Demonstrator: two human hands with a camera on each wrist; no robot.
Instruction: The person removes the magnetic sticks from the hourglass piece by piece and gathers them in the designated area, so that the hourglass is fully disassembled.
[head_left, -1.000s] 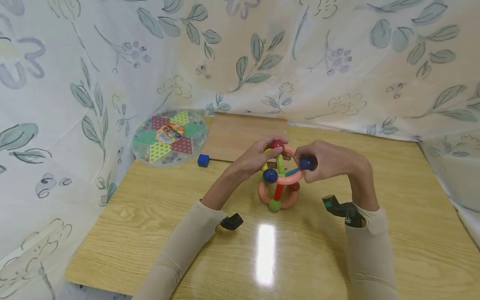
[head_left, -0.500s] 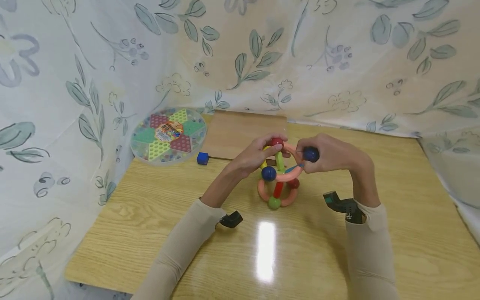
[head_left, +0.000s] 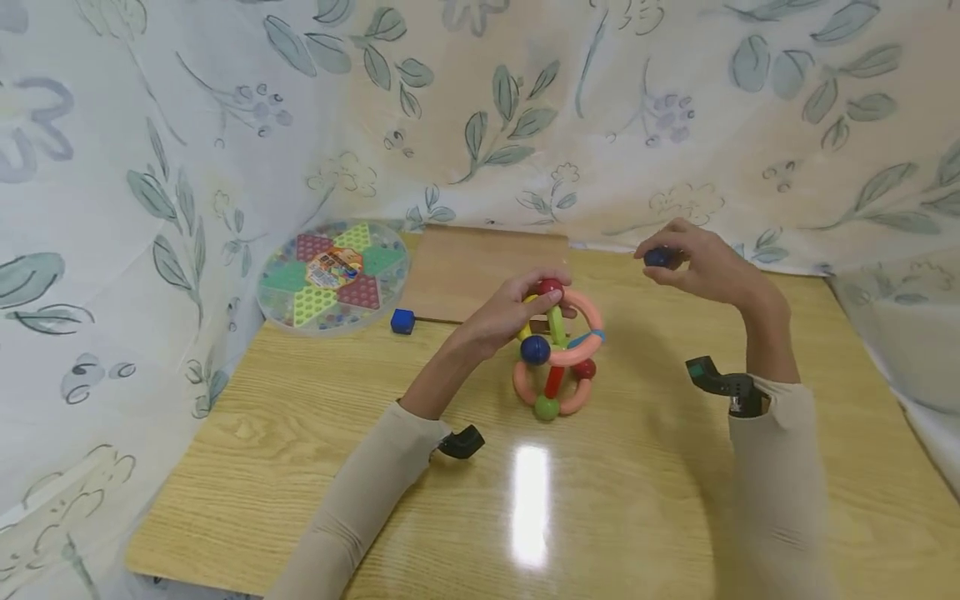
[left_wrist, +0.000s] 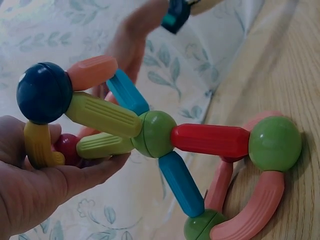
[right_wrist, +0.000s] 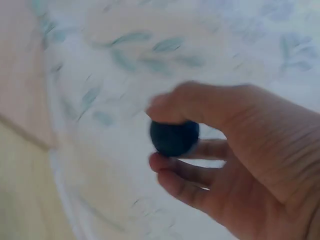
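A toy structure of magnetic-looking rods and balls stands on the table, its lower ring of salmon curved rods (left_wrist: 252, 217) and green balls (left_wrist: 275, 144) at the bottom. My left hand (head_left: 501, 318) grips its top around a red ball (head_left: 551, 288). A dark blue ball (head_left: 535, 350) sits on the upper ring's near left. Blue, red and yellow-green rods meet at a central green ball (left_wrist: 157, 132). To the right, away from the structure, my right hand (head_left: 705, 265) pinches another dark blue ball (right_wrist: 173, 138) between thumb and fingertips, raised above the table.
A round star-patterned board game (head_left: 307, 304) lies at the back left. Beside it is a flat wooden board (head_left: 487, 267) with a blue cube (head_left: 402, 322) at its near left corner. Patterned cloth (head_left: 465, 108) hangs behind the wooden table (head_left: 360, 375).
My right hand has pulled the dark blue ball off the upper ring and moved up and to the right with it. My left hand keeps its hold on the structure.
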